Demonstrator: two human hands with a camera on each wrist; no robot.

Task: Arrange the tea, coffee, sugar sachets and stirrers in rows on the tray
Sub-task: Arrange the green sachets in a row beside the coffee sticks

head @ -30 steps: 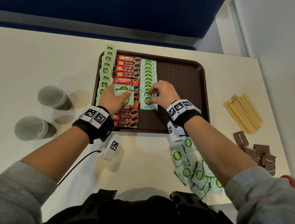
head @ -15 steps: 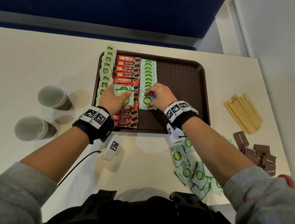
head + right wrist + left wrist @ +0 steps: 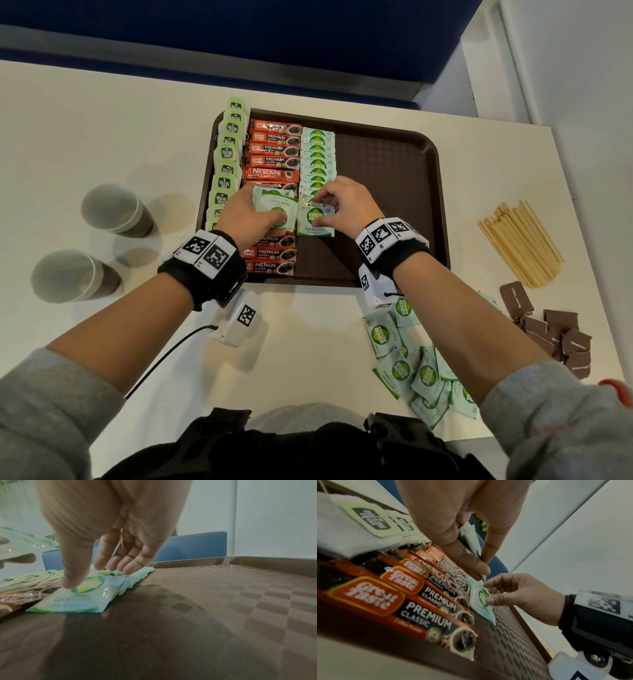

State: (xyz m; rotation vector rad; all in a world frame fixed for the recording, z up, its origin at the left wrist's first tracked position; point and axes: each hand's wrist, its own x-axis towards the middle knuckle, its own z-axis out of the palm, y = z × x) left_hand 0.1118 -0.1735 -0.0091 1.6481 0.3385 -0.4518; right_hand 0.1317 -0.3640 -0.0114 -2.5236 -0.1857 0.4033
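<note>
A brown tray [image 3: 387, 192] holds a row of green-tagged tea bags [image 3: 227, 154] along its left rim. Beside them lie a column of red coffee sachets [image 3: 274, 150] and an overlapping row of green coco sugar sachets [image 3: 318, 154]. My left hand [image 3: 253, 212] hovers over the coffee column and grips a small stack of sugar sachets [image 3: 274, 204] between thumb and fingers. My right hand [image 3: 342, 202] rests its thumb and fingertips on the nearest sugar sachet [image 3: 315, 224], which lies flat on the tray at the near end of that row [image 3: 77, 600].
Loose coco sugar sachets [image 3: 411, 370] lie on the white table near my right forearm. Wooden stirrers [image 3: 520, 240] and brown sugar sachets [image 3: 551, 329] sit right of the tray. Two paper cups [image 3: 113, 209] [image 3: 68, 274] stand to its left.
My right hand has nudged the nearest sugar sachet slightly left and up against the row. The left hand with its stack has stayed in place.
</note>
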